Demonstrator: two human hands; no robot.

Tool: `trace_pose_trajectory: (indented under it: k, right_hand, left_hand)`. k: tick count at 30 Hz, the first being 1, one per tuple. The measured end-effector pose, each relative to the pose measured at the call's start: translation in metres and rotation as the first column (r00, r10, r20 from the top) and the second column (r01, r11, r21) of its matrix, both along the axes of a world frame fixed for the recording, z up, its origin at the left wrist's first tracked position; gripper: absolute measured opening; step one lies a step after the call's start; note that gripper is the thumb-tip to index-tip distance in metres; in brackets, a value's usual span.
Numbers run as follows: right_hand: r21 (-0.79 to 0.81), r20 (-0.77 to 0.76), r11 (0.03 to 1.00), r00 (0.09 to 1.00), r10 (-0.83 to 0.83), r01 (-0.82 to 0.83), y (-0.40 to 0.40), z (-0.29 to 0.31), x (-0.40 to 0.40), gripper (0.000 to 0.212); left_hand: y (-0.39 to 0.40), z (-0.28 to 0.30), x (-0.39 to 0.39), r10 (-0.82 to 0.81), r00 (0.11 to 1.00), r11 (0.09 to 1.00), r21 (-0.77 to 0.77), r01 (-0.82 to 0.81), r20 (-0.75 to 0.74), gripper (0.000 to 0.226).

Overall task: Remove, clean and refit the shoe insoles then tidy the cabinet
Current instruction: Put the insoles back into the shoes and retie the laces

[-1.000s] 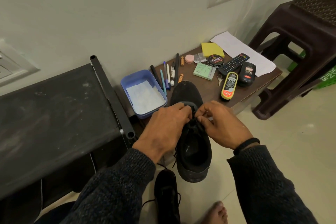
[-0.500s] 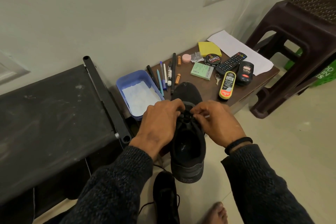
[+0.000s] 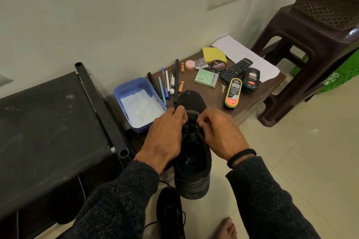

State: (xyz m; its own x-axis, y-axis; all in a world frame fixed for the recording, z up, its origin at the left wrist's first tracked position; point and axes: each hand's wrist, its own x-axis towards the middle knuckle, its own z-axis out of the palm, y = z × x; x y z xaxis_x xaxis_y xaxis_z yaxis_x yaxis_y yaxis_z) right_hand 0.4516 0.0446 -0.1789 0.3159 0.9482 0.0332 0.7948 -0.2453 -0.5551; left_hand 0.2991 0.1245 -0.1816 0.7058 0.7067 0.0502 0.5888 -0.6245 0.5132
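- Since a second ago both hands have crept a little toward the toe along the lacing, and the shoe [image 3: 191, 153] sits slightly more upright in view; the items on the worktop have not moved.
- The left hand [image 3: 165, 137] has its grip closed, fingertips pinching the laces [image 3: 191, 122] at the shoe's 10 o'clock side.
- The right hand [image 3: 219, 132] mirrors it at 2 o'clock, fingers curled and pinching the same lacing, probably to loosen the throat so the insole can come out.
- The shoe is held up between the hands, toe at 12 o'clock over the worktop [image 3: 250, 101] edge and heel at 6 o'clock, its mouth facing the camera; inside it is too dark to tell whether the insole is in.
- The second shoe [image 3: 171, 213] lies on the floor at 6 o'clock, near a bare foot [image 3: 226, 227].
- A blue tray [image 3: 128, 87] holding white tissue sits at 10 o'clock of the shoe, likely kept close for wiping.
- The black cabinet [image 3: 48, 122] stands at 9 o'clock.
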Motion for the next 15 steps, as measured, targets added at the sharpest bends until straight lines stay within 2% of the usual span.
trace_pose_trajectory:
  k: [8,12,15]
  right_hand:
    - [-0.03,-0.188,0.994,0.976,-0.112,0.108,-0.001,-0.001,0.004,0.008]
    - [-0.024,-0.148,0.993,0.982,-0.114,0.112,0.006,0.001,-0.003,0.016]
    - [-0.052,-0.161,0.986,0.973,-0.163,0.157,0.011,-0.002,-0.007,0.01]
  left_hand:
    - [-0.004,-0.002,0.004,0.063,0.99,0.998,-0.024,-0.061,0.125,0.011]
    - [-0.002,0.0,0.002,0.027,0.996,0.999,0.042,-0.031,0.09,0.013]
    - [-0.001,0.0,0.001,0.029,0.997,0.999,0.035,-0.032,0.07,0.012]
